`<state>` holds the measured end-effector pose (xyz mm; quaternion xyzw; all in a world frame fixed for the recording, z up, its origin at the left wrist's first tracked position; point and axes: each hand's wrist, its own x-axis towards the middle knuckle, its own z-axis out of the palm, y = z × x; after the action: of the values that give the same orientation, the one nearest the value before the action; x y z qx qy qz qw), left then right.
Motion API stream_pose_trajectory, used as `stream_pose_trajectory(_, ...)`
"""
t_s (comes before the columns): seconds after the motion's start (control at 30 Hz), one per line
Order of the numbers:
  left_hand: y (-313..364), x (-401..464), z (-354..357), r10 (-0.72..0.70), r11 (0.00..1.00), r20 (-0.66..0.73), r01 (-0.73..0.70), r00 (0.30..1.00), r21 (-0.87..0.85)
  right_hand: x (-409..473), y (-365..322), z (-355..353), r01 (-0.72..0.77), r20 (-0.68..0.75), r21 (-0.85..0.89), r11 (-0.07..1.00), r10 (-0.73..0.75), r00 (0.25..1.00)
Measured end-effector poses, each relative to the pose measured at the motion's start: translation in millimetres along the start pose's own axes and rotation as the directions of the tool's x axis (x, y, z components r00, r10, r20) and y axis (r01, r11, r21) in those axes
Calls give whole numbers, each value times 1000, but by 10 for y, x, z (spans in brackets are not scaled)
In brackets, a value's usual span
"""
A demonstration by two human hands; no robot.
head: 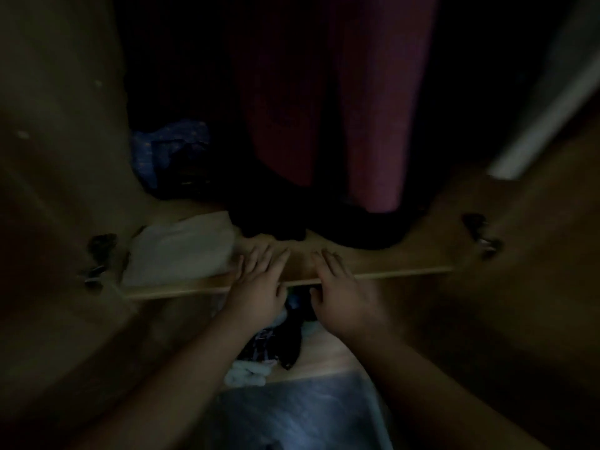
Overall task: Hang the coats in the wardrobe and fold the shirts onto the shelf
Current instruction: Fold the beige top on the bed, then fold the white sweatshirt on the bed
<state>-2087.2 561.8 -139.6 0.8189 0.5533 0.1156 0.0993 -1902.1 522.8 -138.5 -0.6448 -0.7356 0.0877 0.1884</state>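
Observation:
The view is dark and blurred. I look into an open wardrobe with a wooden shelf [406, 271] across the middle. My left hand [259, 284] and my right hand [337, 287] lie flat on the shelf's front edge, fingers spread, holding nothing. A dark red garment [324, 108] hangs above, with a black garment [341, 222] bunched under it on the shelf. A folded white cloth [181, 248] lies on the shelf just left of my left hand.
A blue patterned bag [168, 154] sits at the back left of the shelf. Mixed dark and light clothes [269, 349] lie heaped below the shelf. Both wardrobe doors stand open, with hinges at left [97, 258] and right [480, 235]. Grey floor [298, 417] shows at the bottom.

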Motion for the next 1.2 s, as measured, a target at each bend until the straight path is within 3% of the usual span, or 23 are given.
stream_pose_trajectory(0.2, 1853, -535, 442, 228, 971, 96, -218, 969, -97, -1942, 800, -871, -257, -150, -81, 963, 244, 958)
stream_pose_trajectory(0.33, 3190, -1416, 819, 466, 879, 131, -441, 875, -178, -3596, 1169, -1338, -448, -275, -77, 891, 413, 868)
stream_pose_trajectory(0.43, 4080, -2100, 1099, 652, 755, 127, -624, 747, -202, -4910, 1476, -1574, -631, -352, -56, 774, 576, 738)
stream_pose_trajectory(0.57, 5193, -2931, 1334, 811, 581, 125, -758, 572, -298, -6501, 1641, -1922, -847, -415, -21, 532, 766, 491)
stream_pose_trajectory(0.67, 5908, -3381, 1469, 881, 472, 133, -824, 455, -313, -7333, 1662, -2135, -924, -481, 25, 382, 815, 324)
stream_pose_trajectory(0.77, 6492, -3690, 1600, 913, 407, 174, -865, 370, -294, -7889, 1722, -2253, -960, -520, 54, 275, 829, 209)
stream_pose_trajectory(1.0, 7415, -3770, 2071, 937, 319, 223, -921, 270, -225, -8425, 2359, -2404, -981, -522, 63, 181, 844, 123)
stream_pose_trajectory(1.2, 8298, -3392, 2714, 926, 347, 239, -910, 293, -228, -8560, 3515, -2546, -984, -465, 42, 171, 876, 132)
